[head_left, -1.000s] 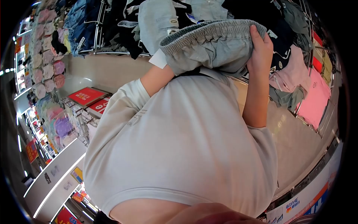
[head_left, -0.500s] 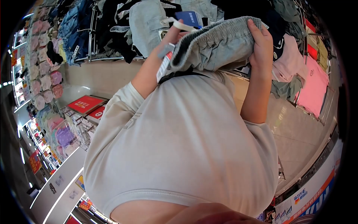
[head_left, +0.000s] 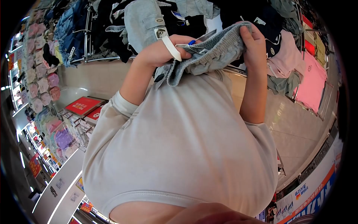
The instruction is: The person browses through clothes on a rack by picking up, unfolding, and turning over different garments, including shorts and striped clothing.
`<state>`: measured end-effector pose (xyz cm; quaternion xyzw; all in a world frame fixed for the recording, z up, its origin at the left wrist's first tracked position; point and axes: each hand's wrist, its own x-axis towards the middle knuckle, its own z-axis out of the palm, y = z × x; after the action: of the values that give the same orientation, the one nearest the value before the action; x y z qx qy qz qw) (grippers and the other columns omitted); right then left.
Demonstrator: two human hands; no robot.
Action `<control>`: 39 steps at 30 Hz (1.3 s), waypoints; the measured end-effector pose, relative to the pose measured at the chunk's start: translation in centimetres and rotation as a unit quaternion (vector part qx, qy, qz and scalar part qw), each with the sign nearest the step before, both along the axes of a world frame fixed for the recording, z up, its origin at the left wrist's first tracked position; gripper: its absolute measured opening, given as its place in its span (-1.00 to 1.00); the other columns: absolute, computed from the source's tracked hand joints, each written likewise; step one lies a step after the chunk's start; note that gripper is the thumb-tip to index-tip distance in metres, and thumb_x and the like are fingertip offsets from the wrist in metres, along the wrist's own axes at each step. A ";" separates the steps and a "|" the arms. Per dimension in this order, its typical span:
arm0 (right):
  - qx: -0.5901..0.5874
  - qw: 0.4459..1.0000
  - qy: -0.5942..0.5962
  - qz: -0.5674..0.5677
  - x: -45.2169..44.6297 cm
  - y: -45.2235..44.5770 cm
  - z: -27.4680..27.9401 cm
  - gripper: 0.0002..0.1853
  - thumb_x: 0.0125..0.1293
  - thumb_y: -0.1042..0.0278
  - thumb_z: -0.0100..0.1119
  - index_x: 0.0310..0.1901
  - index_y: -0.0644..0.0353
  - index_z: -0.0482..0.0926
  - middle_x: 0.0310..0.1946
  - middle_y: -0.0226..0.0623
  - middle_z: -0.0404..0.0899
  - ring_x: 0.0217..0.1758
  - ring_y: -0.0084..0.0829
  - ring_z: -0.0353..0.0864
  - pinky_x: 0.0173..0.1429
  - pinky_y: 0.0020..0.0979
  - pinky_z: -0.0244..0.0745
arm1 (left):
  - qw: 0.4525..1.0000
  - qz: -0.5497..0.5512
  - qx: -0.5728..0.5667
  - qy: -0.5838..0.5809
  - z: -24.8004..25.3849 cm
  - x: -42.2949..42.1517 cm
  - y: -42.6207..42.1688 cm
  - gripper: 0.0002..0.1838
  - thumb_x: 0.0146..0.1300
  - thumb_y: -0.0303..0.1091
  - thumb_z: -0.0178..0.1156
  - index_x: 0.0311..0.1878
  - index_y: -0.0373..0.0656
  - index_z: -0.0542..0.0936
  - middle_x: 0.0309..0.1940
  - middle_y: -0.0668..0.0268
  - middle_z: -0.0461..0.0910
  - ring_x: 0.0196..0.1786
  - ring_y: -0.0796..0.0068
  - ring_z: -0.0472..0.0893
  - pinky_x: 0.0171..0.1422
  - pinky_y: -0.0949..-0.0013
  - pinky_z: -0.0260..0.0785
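Note:
Grey trousers or shorts (head_left: 212, 61) with a gathered elastic waistband are stretched between my two hands, in front of my chest. My right hand (head_left: 253, 44) pinches the waistband's far right end, thumb on top. At the left side of the waistband, my left hand (head_left: 167, 50) has its fingers curled on the cloth near a tag with a blue fastener (head_left: 191, 42). A white band (head_left: 171, 48) crosses this hand near the fingers. The lower part of the garment is hidden behind the waistband and my shirt.
Behind the hands, a metal rack (head_left: 87, 37) bears dark and light denim clothes. Pink garments (head_left: 312, 84) lie at the right. Red signs (head_left: 84, 105) stand at the left, near shelves of small pastel items (head_left: 43, 84).
The hand on the left has come over the waistband and closed on it, and the blue tag has turned edge-on. The waistband's left end has dropped and folded narrower.

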<state>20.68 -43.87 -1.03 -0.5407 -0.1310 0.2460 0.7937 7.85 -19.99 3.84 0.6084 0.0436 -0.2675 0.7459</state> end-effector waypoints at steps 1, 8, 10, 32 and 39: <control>-0.020 1.000 -0.023 0.005 -0.2 0.3 0.2 -0.74 0.37 0.23 0.26 -0.09 0.26 0.62 -0.28 -0.45 0.64 -0.20 -0.66 0.55 -0.07 -0.58 0.43 | 1.000 0.015 0.012 -0.009 0.0 -0.1 -0.2 -0.45 0.13 -0.44 0.24 0.23 -0.42 0.48 0.05 0.27 0.60 0.06 0.52 0.55 0.18 0.50 0.37; -0.119 0.987 -0.083 -0.071 -2.9 2.7 -2.1 -0.47 0.22 0.12 0.40 0.13 0.27 0.54 0.05 -0.23 0.58 0.11 -0.46 0.52 0.18 -0.43 0.38 | 0.968 0.246 -0.050 0.027 0.6 -1.2 -1.0 -0.52 0.25 -0.46 0.11 0.26 -0.38 0.44 -0.02 0.29 0.61 -0.04 0.57 0.57 0.04 0.49 0.41; -0.117 0.991 -0.059 0.020 -4.3 3.0 -0.8 -0.58 0.39 0.16 0.21 0.11 0.33 0.53 -0.02 -0.26 0.62 0.01 -0.50 0.57 0.14 -0.45 0.43 | 0.961 0.275 0.006 0.010 1.1 -1.4 -1.3 -0.53 0.29 -0.48 0.07 0.27 -0.36 0.42 -0.01 0.30 0.60 -0.03 0.58 0.56 0.05 0.51 0.40; 0.171 0.926 0.319 0.111 -4.2 5.4 1.2 -0.69 0.48 0.27 0.01 0.11 0.30 0.47 0.03 -0.26 0.61 0.06 -0.40 0.62 0.16 -0.31 0.52 | 0.909 0.351 -0.226 0.009 0.4 -1.6 1.0 -0.61 0.37 -0.40 0.06 0.22 -0.32 0.44 0.05 0.20 0.60 0.08 0.34 0.61 0.20 0.26 0.45; 0.214 0.916 0.315 0.123 -4.5 5.3 1.0 -0.67 0.49 0.32 -0.02 0.17 0.32 0.43 0.08 -0.22 0.59 0.12 -0.36 0.60 0.19 -0.28 0.50 | 0.915 0.324 -0.239 -0.014 0.6 -2.0 1.2 -0.60 0.36 -0.44 0.04 0.24 -0.34 0.42 0.08 0.17 0.59 0.13 0.30 0.60 0.24 0.24 0.45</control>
<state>16.21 -38.60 -0.03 -0.2321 0.0107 0.4652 0.8542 5.85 -18.77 4.40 0.3684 0.1626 -0.0051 0.9153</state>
